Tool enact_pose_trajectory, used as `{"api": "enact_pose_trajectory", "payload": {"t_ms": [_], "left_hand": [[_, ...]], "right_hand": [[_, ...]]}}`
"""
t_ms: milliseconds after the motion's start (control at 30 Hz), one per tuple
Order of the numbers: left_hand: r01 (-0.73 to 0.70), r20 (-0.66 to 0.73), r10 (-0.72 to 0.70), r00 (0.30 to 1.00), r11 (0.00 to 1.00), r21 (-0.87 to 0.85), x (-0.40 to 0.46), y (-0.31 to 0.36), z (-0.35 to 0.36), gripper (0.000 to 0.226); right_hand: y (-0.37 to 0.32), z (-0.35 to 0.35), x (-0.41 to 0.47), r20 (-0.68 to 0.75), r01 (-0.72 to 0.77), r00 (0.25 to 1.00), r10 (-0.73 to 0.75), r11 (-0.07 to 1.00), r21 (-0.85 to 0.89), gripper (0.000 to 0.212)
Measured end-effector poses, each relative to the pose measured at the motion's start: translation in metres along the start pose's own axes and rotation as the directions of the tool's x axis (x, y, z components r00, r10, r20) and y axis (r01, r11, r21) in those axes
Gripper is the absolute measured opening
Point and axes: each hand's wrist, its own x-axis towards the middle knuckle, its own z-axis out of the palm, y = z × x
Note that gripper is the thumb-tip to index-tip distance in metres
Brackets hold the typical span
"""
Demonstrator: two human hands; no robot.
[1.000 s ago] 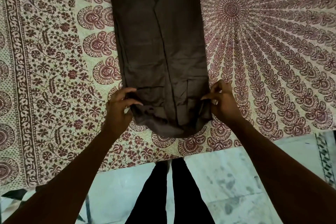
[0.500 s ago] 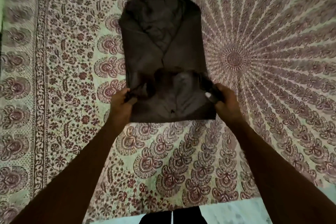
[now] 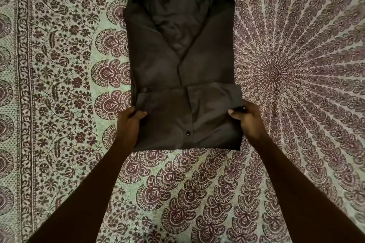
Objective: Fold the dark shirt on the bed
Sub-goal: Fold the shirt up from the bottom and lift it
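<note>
- Turned up over the body since a second ago: the hem of the dark shirt (image 3: 181, 61), which then hung over the near edge of the bed (image 3: 59, 104); now lying as a flat band across the lower third, one small dark button (image 3: 187, 133) showing near its middle.
- Shortened by that fold into a compact upright rectangle; probably one more fold upward left before a finished packet.
- Lying wholly on the bedspread, left of the mandala's centre, well clear of the near edge, collar end toward the far edge.
- Left hand (image 3: 129, 126) pinching the left edge of the turned-up band, thumb on top, fingers curled under.
- Right hand (image 3: 247, 122) gripping the right edge likewise, thumb pressed onto the cloth.
- Thin, matte, brownish-black woven fabric, softly creased round the collar, crisp along the new fold line.
- Bedspread of printed cotton look: pale ground, maroon paisley fans, floral border strip along the left edge.
</note>
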Motion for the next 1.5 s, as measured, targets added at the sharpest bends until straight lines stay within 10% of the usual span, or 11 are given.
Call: {"api": "enact_pose_trajectory", "payload": {"t_ms": [600,900,1000,1100,1267,1500], "left_hand": [[-0.467,-0.132,0.551,0.824,0.792,0.392,-0.009,-0.003,-0.001,0.023],[-0.130,-0.091,0.330,0.939,0.590,0.797,-0.004,0.001,0.012,0.046],[-0.425,0.188,0.633,0.751,0.245,0.871,-0.012,0.003,0.014,0.054],[-0.670,0.603,0.561,0.567,-0.112,0.734,0.000,-0.010,0.009,0.058],[-0.657,0.640,0.373,0.672,-0.099,0.747,0.023,-0.030,0.007,0.064],[-0.723,0.697,0.404,0.592,-0.116,0.681,0.021,-0.020,-0.041,0.097]], "right_hand": [[-0.001,0.014,0.003,-0.141,0.338,0.907,-0.398,0.884,-0.323,0.019],[0.005,0.024,0.003,-0.325,0.070,0.847,-0.421,0.695,-0.716,0.041],[-0.002,0.045,-0.009,-0.028,0.244,0.778,-0.628,0.342,-0.907,0.050],[0.003,0.069,-0.011,0.386,0.460,0.800,-0.459,0.056,-0.886,0.061],[0.023,0.063,0.010,0.358,0.373,0.876,-0.323,-0.017,-0.928,0.068],[0.018,0.013,-0.011,0.292,0.334,0.881,-0.372,0.053,-0.941,0.055]]}}
